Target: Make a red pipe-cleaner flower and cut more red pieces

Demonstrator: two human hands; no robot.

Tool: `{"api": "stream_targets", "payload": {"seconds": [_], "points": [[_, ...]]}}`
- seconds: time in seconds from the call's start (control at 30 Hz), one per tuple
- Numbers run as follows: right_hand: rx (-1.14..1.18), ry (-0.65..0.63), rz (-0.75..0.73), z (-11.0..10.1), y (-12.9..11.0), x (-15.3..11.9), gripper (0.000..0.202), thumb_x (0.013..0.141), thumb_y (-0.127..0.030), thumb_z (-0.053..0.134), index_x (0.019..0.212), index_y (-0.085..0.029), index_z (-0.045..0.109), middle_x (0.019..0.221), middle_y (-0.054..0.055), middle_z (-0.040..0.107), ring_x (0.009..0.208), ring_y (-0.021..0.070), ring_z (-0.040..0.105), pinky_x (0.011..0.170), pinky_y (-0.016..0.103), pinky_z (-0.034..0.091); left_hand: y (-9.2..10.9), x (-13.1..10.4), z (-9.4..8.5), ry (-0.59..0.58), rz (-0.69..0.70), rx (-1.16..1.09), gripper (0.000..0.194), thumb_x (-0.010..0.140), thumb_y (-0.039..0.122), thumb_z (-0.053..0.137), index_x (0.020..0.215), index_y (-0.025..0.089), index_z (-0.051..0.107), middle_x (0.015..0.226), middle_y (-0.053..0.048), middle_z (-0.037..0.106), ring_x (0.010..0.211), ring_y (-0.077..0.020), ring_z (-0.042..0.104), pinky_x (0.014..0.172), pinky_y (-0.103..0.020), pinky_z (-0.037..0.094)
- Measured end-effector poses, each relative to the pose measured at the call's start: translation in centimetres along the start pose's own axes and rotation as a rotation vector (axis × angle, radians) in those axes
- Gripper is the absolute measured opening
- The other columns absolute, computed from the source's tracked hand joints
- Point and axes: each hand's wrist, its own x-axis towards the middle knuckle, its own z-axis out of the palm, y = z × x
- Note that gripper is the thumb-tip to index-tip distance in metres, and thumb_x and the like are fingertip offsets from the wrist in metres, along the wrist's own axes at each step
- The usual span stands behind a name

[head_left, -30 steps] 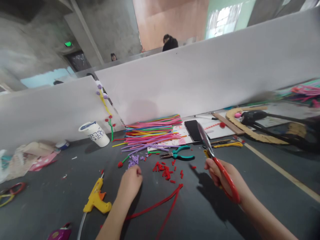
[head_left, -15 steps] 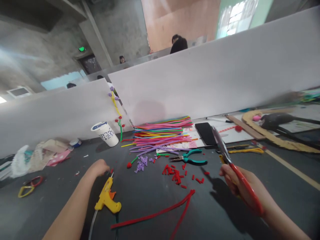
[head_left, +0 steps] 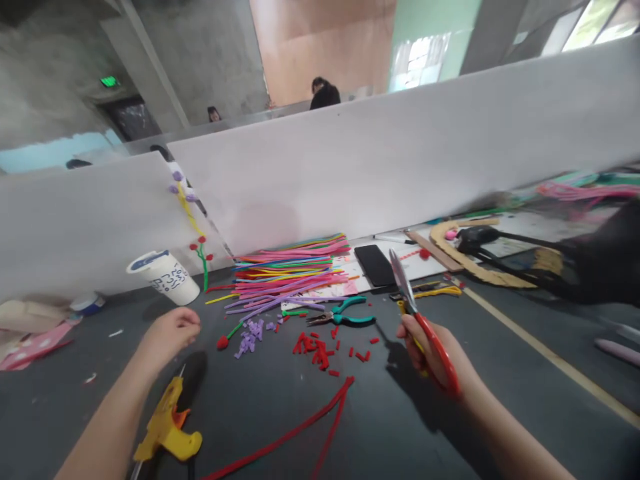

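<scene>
My right hand [head_left: 433, 350] holds up a pair of scissors [head_left: 403, 280] with red and yellow handles, blades pointing up and away. Above the table at left, my left hand [head_left: 170, 333] is closed with bent fingers; whatever is between the fingertips is hidden. Just below it stands a yellow glue gun [head_left: 170, 427], nozzle up. Short red pipe-cleaner pieces [head_left: 315, 350] lie scattered between my hands, beside cut purple pieces [head_left: 251, 337]. A long bent red pipe cleaner [head_left: 295, 432] stretches across the near table. Teal-handled pliers [head_left: 345, 313] lie behind the red pieces.
Colourful pipe cleaners [head_left: 290, 270] lie bundled before a white partition [head_left: 400, 147]. A paper cup [head_left: 167, 280] stands left, beside a red-tipped green stem [head_left: 203, 260]. A black phone [head_left: 375, 265] and a curved tan piece [head_left: 455, 257] are at right. People are beyond the partition.
The view has swung to the right. My left hand has lifted away from beside the glue gun's tip, and the small red piece there no longer shows. My right hand keeps the scissors raised.
</scene>
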Motion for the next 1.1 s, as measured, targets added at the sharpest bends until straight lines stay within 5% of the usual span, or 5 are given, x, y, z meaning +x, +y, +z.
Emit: {"api": "stream_targets", "payload": {"seconds": [0.13, 0.27, 0.47, 0.73, 1.1], "points": [[-0.051, -0.021, -0.026, -0.1, 0.0, 0.0, 0.044, 0.077, -0.062, 0.04, 0.068, -0.019, 0.047, 0.04, -0.009, 0.034, 0.034, 0.008, 0.033, 0.036, 0.02, 0.029, 5.6, -3.6, 7.2, -0.391, 0.243, -0.119, 0.003, 0.066, 0.016, 0.059, 0.067, 0.018, 0.061, 0.05, 0.006, 0.058, 0.051, -0.0129, 0.058, 0.051, -0.021, 0.043], [-0.167, -0.043, -0.001, -0.2, 0.0, 0.4, 0.036, 0.078, -0.053, 0.042, 0.066, -0.019, 0.045, 0.04, -0.007, 0.039, 0.035, 0.0091, 0.039, 0.038, 0.02, 0.032, 8.7, -5.3, 11.8, -0.514, 0.357, -0.139, 0.012, 0.069, 0.018, 0.051, 0.071, 0.018, 0.063, 0.059, 0.0, 0.064, 0.056, -0.0154, 0.06, 0.054, -0.023, 0.043], [-0.31, -0.084, 0.041, 0.0, 0.8, 1.4, 0.004, 0.072, -0.021, 0.049, 0.074, -0.018, 0.05, 0.056, 0.0, 0.06, 0.047, 0.0143, 0.056, 0.044, 0.021, 0.036, 7.8, -8.1, 10.9, -0.456, 0.455, -0.012, 0.012, 0.069, 0.021, 0.053, 0.076, 0.02, 0.062, 0.074, -0.002, 0.062, 0.069, -0.0176, 0.057, 0.065, -0.027, 0.039], [-0.468, -0.108, -0.083, 2.9, -0.1, 1.1, 0.015, 0.069, -0.009, 0.051, 0.082, -0.016, 0.052, 0.08, 0.007, 0.063, 0.072, 0.0182, 0.056, 0.061, 0.024, 0.034, 4.2, -14.9, 13.0, -0.433, 0.551, 0.208, 0.044, 0.072, 0.03, 0.056, 0.112, 0.012, 0.056, 0.112, -0.015, 0.052, 0.107, -0.0283, 0.047, 0.092, -0.038, 0.035], [-0.269, -0.212, -0.134, 5.3, -0.9, 0.6, 0.01, 0.067, -0.014, 0.054, 0.075, -0.018, 0.049, 0.061, -0.004, 0.056, 0.056, 0.0115, 0.05, 0.05, 0.02, 0.033, 4.1, -14.3, 13.8, -0.385, 0.493, 0.001, 0.017, 0.068, 0.005, 0.042, 0.064, 0.019, 0.052, 0.071, -0.004, 0.055, 0.073, -0.0199, 0.053, 0.069, -0.03, 0.037]]}}
